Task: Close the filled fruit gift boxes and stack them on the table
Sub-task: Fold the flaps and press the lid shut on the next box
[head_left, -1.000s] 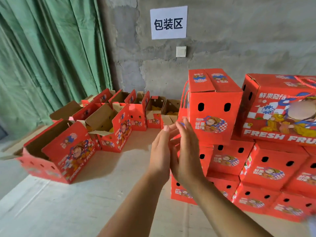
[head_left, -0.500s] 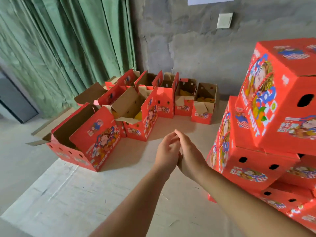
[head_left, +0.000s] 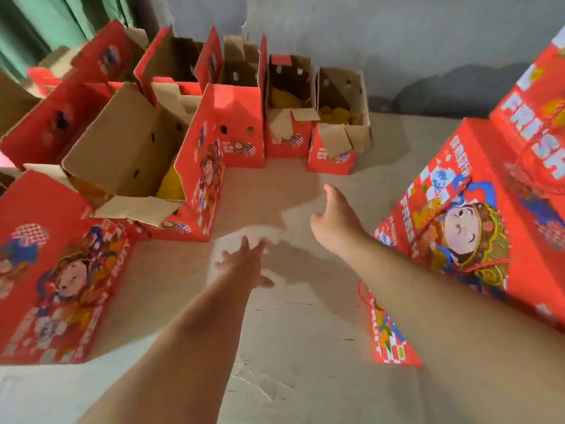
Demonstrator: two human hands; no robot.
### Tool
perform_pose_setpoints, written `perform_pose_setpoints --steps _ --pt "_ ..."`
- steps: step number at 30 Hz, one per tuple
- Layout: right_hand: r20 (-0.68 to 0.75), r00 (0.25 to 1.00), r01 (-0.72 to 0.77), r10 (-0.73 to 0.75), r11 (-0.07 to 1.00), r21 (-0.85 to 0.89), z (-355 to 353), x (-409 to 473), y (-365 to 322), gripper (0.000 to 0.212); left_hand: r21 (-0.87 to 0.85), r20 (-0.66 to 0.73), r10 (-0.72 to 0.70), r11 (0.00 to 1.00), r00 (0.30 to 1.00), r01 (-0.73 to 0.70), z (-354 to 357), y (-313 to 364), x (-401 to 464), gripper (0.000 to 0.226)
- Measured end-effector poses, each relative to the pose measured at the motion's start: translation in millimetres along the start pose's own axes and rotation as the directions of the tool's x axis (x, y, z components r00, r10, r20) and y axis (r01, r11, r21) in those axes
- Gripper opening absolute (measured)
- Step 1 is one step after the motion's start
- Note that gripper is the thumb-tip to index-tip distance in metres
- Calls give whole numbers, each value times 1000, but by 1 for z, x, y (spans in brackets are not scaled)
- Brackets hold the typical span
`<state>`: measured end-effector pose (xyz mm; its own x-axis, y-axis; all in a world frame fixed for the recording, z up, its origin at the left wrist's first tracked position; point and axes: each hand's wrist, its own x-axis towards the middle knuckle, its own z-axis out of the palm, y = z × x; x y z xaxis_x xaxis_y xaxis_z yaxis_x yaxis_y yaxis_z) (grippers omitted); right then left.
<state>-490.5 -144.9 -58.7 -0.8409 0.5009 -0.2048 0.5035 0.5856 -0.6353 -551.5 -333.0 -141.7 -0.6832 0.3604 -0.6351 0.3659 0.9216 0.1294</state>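
Several red fruit gift boxes stand open along the left and back of the table (head_left: 290, 332). The nearest open box (head_left: 146, 175) holds yellow fruit, its flaps up. Two smaller open boxes, one (head_left: 289, 117) and another (head_left: 339, 130), stand at the back with yellow fruit inside. A stack of closed red boxes (head_left: 477, 228) rises on the right. My left hand (head_left: 244, 264) stretches forward over the table, fingers spread, holding nothing. My right hand (head_left: 336, 221) reaches further ahead towards the back boxes, open and holding nothing.
A grey concrete wall (head_left: 397, 41) runs behind the table and a green curtain (head_left: 36, 22) hangs at the top left. A large closed-looking red box (head_left: 55, 270) stands at the near left edge. Bare tabletop lies between the hands and the back boxes.
The hands have separated and stretched forward, the right further than the left. The view has tilted down and moved closer to the open boxes.
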Motion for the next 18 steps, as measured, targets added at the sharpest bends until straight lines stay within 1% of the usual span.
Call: perform_pose_setpoints --steps 1,2,4,7,9,11,12,14,15,16,18 --pt "-2 1000 -13 13 1000 -9 2 14 -1 75 71 46 12 997 999 -15 12 -5 4 127" --pt "-5 1000 -13 13 1000 -27 3 28 -2 76 145 63 23 989 998 -31 25 -8 6 133" --pt "-18 1000 -11 9 997 -81 3 59 -3 77 218 32 22 976 999 -28 42 -10 8 136" --pt "-93 995 -46 27 977 -209 -3 105 -8 75 162 29 15 987 999 -20 48 -11 9 135" --pt "-134 991 -39 -3 952 -304 -15 142 -9 83 131 11 32 991 999 -34 48 -13 15 136" --pt "-95 995 -12 -31 907 -420 -37 175 -10 94 129 8 31 991 999 -32 53 -16 18 138" --pt "-63 998 -18 -14 877 -480 -49 190 -7 98 128 6 25 991 1000 -26 56 -16 19 140" --pt "-36 995 -97 92 832 -546 -65 211 -2 101 125 -3 11 992 1000 -11 59 -16 20 142" --pt "-46 992 -126 120 819 -560 -66 217 0 94 117 1 8 993 1000 -8 60 -16 21 142" --pt "-78 992 -128 101 802 -584 -64 222 2 81 107 2 12 994 1000 -13 62 -16 23 142" --pt "-171 985 -109 0 771 -627 -56 227 1 52 97 -2 21 995 1000 -21 63 -17 25 143"
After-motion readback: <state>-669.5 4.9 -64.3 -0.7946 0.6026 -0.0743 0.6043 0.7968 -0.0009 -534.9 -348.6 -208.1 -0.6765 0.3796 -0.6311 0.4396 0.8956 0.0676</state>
